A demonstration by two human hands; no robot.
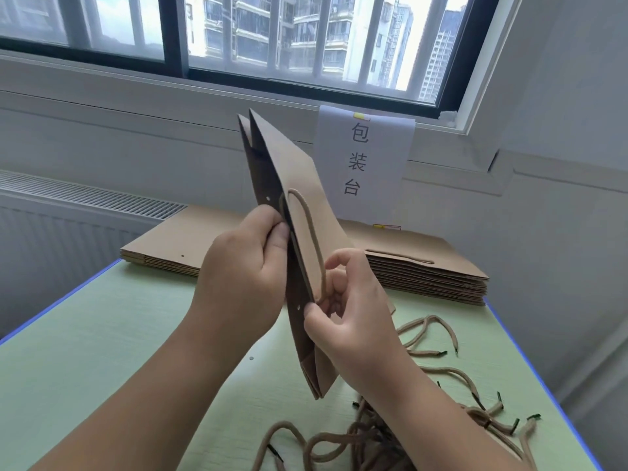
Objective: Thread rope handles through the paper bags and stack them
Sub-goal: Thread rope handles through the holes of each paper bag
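A flat brown paper bag [292, 171] stands on edge above the green table, its open top turned towards me. My left hand [241, 266] pinches the bag's near panel at the upper punched hole. A beige rope handle [307, 226] loops over the right panel. My right hand [343, 307] pinches the lower end of that rope at the panel's edge, close to the lower hole. Two flat piles of bags lie behind: a left pile [170, 243] and a right pile [424, 270] with a rope handle showing on top.
Several loose beige ropes with dark tips [424, 402] lie tangled on the table's right and near side. The table [102, 334] has a blue edge. A white paper sign [367, 158] hangs from the window sill behind; a radiator grille is at left.
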